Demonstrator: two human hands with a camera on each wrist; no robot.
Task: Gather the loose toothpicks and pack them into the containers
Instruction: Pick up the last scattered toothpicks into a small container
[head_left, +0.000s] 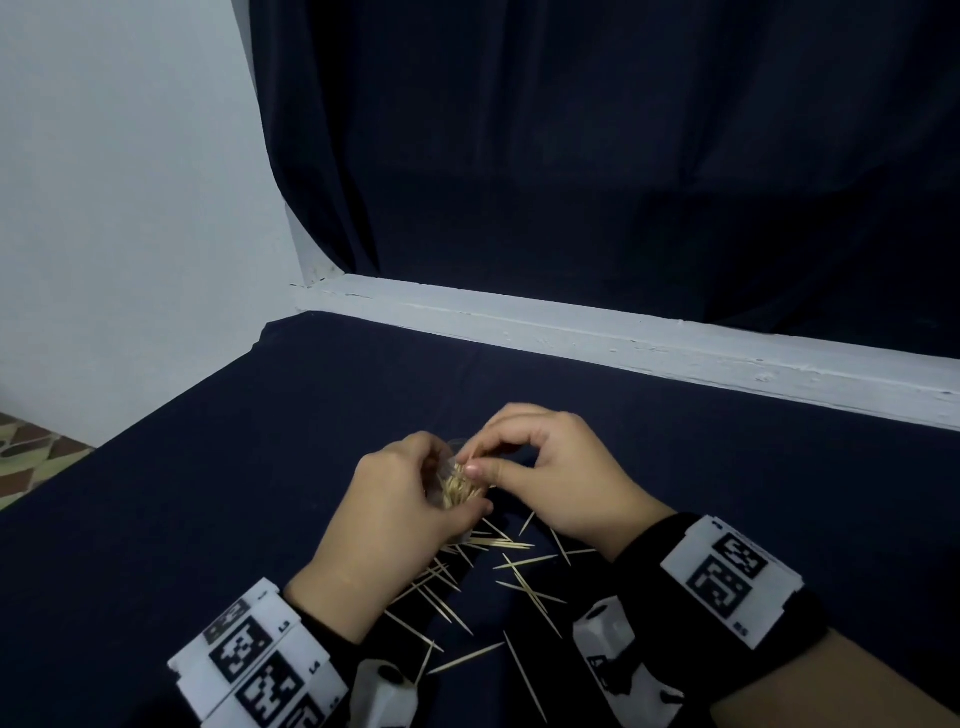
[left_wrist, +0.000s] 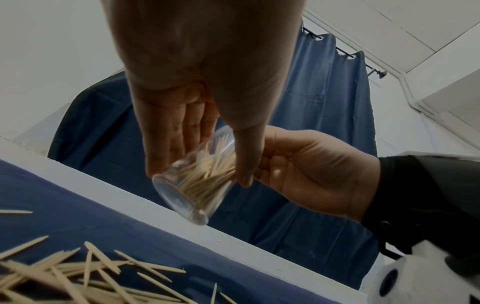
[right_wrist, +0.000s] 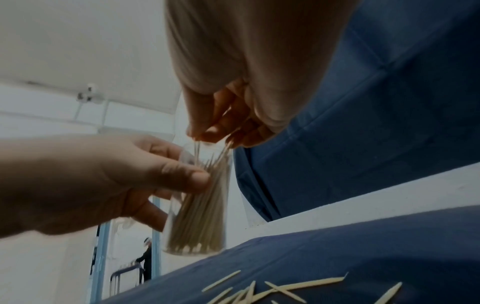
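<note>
Nearest you, the wrist bands (head_left: 260, 670) carry black-and-white square code markers; beside them you can make out small printed characters, something like "L3" and "L4" on the left band, but they are too small to read with confidence. No brand or label shows anywhere else.

Just beyond your wrists, the loose toothpicks (head_left: 498, 577) lie scattered and crossing on the dark cloth of the tabletop (head_left: 208, 467), within easy reach of both hands, so each pick-up is probably a short trip.

Above that pile, your left hand (head_left: 395, 499) curls its fingers and thumb round the clear container (left_wrist: 192, 181), lifted off the cloth and tilted, likely so its mouth faces your other hand. It already looks well filled with toothpicks standing on end.

Your right hand (head_left: 545, 467) pinches a few toothpicks between thumb and fingertips right at the container's mouth, apparently feeding them in point-first.

Beyond your hands stand the white ledge (head_left: 623, 338) and the dark curtain (head_left: 623, 156).
</note>
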